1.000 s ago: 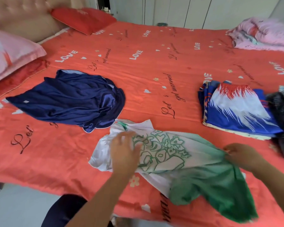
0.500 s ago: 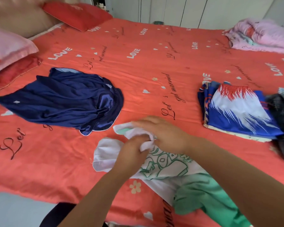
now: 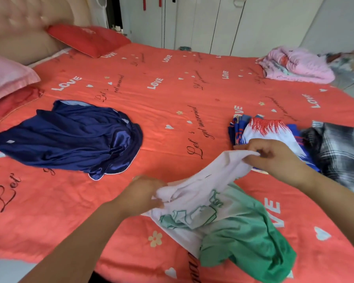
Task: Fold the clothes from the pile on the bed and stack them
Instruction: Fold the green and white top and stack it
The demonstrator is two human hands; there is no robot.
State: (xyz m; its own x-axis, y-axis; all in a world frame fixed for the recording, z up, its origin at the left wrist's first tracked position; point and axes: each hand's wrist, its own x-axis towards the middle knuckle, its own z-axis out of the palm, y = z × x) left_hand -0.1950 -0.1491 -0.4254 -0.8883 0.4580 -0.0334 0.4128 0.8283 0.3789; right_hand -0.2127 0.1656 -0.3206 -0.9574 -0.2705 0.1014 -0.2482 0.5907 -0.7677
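Wide bare strip of coral-red LOVE-print bed sheet (image 3: 172, 94) runs up the middle, free to pass. Left side blocked by crumpled navy satin garment (image 3: 70, 137). Right side blocked by folded blue-white-red printed stack (image 3: 262, 129), black-and-white plaid garment (image 3: 339, 152) just beside it. Front centre taken by white-to-green printed T-shirt (image 3: 229, 221), partly raised. Front-left sheet bare. Pink fabric bundle (image 3: 294, 64) sits in far right corner.

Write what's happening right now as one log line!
task: fold | left hand: grips white-green shirt | right hand: pinches its white edge | navy garment: unfolded, left | folded stack: right
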